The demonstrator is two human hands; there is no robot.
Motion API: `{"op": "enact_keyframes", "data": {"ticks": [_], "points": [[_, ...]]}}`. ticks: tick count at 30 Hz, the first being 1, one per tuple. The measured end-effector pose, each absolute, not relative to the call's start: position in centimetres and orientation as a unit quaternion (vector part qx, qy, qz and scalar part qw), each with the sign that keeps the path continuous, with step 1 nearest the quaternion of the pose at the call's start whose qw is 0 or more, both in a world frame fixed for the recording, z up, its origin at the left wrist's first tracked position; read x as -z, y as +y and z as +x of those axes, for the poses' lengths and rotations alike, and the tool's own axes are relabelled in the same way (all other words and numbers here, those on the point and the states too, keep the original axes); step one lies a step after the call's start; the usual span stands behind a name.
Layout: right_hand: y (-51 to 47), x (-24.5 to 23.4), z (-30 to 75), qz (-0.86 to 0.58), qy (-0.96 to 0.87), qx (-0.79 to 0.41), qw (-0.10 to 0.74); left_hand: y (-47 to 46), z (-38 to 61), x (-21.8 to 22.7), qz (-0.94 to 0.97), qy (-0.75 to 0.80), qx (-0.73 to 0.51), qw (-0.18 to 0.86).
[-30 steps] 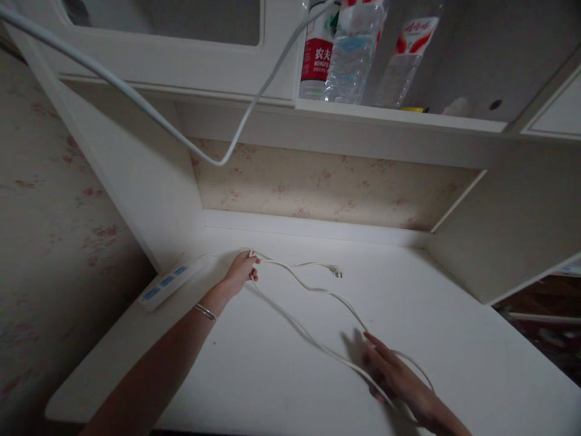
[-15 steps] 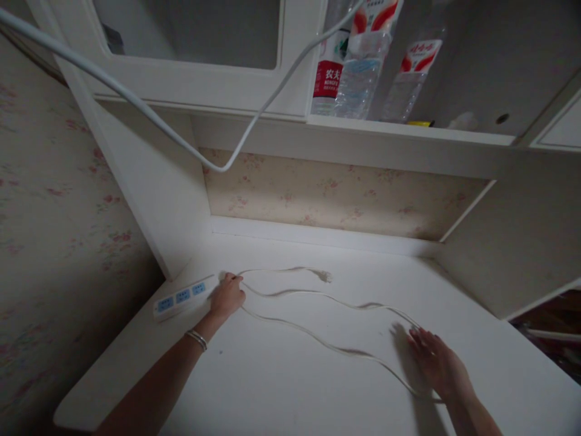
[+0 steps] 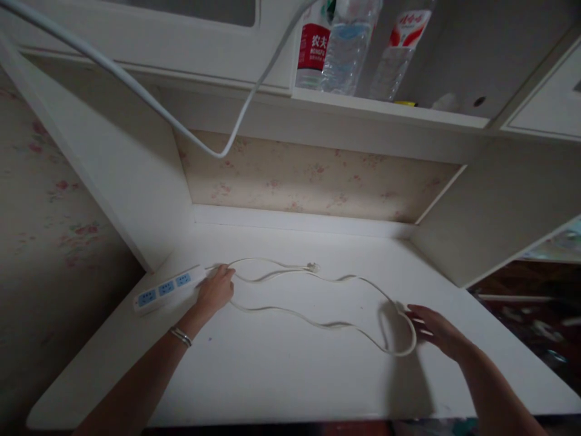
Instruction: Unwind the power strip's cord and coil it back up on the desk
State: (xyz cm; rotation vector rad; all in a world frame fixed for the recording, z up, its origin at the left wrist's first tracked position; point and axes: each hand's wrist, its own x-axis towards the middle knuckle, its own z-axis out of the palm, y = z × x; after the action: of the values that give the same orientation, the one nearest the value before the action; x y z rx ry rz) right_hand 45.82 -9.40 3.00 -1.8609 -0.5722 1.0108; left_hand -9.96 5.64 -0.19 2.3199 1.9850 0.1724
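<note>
A white power strip (image 3: pixel 170 290) with blue socket faces lies at the left of the white desk. Its white cord (image 3: pixel 290 312) runs in long wavy strands to a rounded bend at the right, and the plug (image 3: pixel 313 266) rests near the middle. My left hand (image 3: pixel 216 289) is closed over the strands beside the strip's end, its fingertips hidden. Beside the bend is my right hand (image 3: pixel 438 330), fingers apart and slightly curled, at or just touching the cord's outer side; contact is hard to tell.
A thick pale cable (image 3: pixel 158 112) hangs across the upper view, nearer than the cabinet. Plastic bottles (image 3: pixel 347 57) stand on the shelf (image 3: pixel 390 112) above the desk (image 3: pixel 281 381). A side panel (image 3: pixel 104 157) stands at the left, another (image 3: pixel 490 206) at the right.
The cord's right end now shows a rounded bend, drawn in toward the left, and its strands lie differently. My right hand has shifted and its fingers have spread. The view has moved too.
</note>
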Motion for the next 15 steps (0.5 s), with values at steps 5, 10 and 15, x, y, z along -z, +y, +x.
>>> {"op": "enact_keyframes", "data": {"ticks": [5,10,15], "points": [[-10.0,-2.0,43.3,-0.666,-0.231,-0.581,0.406,5.4,-8.9,0.3,0.751,0.656,-0.061,0.042],[-7.8,-2.3,40.6,-0.637,-0.180,-0.570,0.487,5.6,-8.3,0.6,0.761,0.642,-0.081,0.035],[-6.9,-2.5,41.3,-0.629,-0.229,-0.484,0.563,6.0,-8.7,0.7,0.763,0.638,-0.088,0.041]]}}
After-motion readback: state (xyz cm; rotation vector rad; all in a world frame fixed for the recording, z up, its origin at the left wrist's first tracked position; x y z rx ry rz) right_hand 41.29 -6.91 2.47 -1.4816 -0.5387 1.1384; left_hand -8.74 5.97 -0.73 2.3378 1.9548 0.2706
